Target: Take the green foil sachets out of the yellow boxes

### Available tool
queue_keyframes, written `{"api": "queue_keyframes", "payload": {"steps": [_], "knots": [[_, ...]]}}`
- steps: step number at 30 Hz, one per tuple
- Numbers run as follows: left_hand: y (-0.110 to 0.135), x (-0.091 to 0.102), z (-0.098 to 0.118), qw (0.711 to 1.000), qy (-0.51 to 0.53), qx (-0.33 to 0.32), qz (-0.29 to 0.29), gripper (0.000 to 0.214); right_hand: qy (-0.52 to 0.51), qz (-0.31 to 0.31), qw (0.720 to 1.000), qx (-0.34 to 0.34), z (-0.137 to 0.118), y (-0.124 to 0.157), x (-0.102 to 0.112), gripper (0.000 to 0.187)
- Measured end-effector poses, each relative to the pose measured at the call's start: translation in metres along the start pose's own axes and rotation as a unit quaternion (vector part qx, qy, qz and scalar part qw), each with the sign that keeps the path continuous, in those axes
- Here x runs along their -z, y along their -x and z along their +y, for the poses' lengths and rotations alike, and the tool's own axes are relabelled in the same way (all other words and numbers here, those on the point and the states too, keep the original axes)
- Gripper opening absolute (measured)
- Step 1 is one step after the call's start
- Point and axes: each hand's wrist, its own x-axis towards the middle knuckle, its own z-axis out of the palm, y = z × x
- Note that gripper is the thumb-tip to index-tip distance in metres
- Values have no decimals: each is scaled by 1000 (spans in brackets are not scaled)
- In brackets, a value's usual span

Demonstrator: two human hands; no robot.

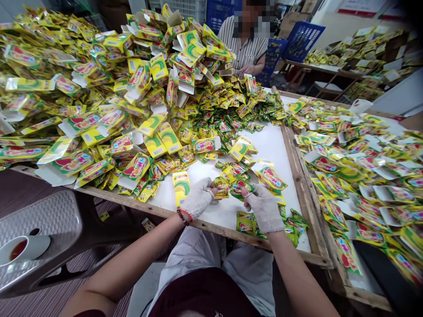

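My left hand (pixel 201 199), in a white knit glove with bare fingertips, pinches a small yellow candy packet (pixel 221 188) by its edge. In the same kind of glove, my right hand (pixel 263 208) grips a green candy packet (pixel 240 189) between thumb and fingers. Just beyond both hands lies a little heap of loose packets (pixel 233 171). A yellow carton (pixel 181 187) rests beside my left hand, and an open-ended carton (pixel 270 177) lies behind my right hand. Below my right wrist, a flat green packet (pixel 246 223) sits near the table's front edge.
A high pile of yellow cartons (pixel 158 70) covers the left and back. Past a wooden divider (pixel 299 176), more cartons (pixel 360 176) fill the right side. A person in a striped shirt (pixel 228 37) is across the table. A cup (pixel 36 248) stands on a grey plastic chair (pixel 59 215).
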Motion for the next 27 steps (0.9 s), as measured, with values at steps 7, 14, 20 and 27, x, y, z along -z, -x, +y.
{"api": "queue_keyframes", "payload": {"steps": [7,14,20,27], "knots": [[13,-18,1,972,223,23,-65,37,39,-49,997,41,2,7,-10,28],[25,15,24,960,-278,-24,-19,37,-132,-135,982,-13,7,14,-21,41],[28,58,25,831,-543,91,75,68,-78,-78,994,-1,8,15,-12,37],[27,45,18,816,-573,-55,50,81,-124,-43,990,-45,11,20,-6,32]]}}
